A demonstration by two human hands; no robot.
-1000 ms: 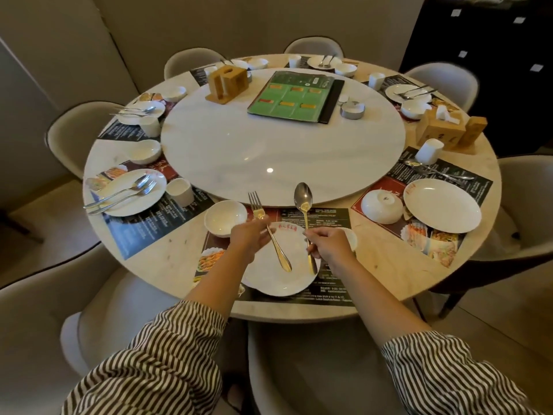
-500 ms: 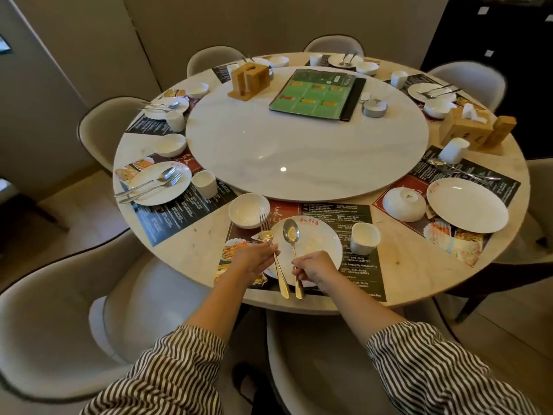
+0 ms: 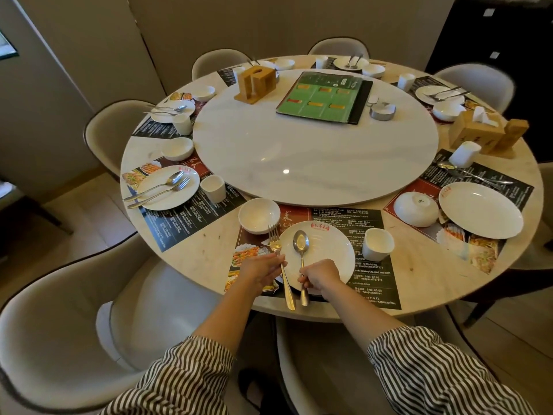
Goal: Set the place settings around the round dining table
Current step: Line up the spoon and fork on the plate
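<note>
Pinching a fork (image 3: 279,263) by its handle, the left hand (image 3: 259,268) keeps its grip clamped on the metal, tines pointing far and lying at the left rim of the near plate (image 3: 327,253). The right hand (image 3: 321,275) has its grip clamped on a spoon (image 3: 301,255), whose bowl rests face up on the plate while its handle end sticks out toward the near edge, just beside the fork's handle end. Both utensils run side by side, roughly parallel, the fork to the left.

The plate sits on a dark placemat (image 3: 369,274) at the near side of the round counter (image 3: 203,235). A small bowl (image 3: 259,215) stands just far-left of the plate, touching the fork's tines in view or nearly so; a white cup (image 3: 378,244) stands just right of the plate.

To the left, another setting has a plate (image 3: 167,187) with fork and spoon laid across it, a cup (image 3: 212,188) beside it and a bowl (image 3: 177,148) farther off. To the right, a plate (image 3: 481,209) lies bare with an upturned bowl (image 3: 416,209) to its left and cutlery (image 3: 475,174) lying on the mat beyond. A raised round turntable (image 3: 314,151) fills the middle, carrying a green menu (image 3: 321,97) and a wooden holder (image 3: 256,82).
</note>
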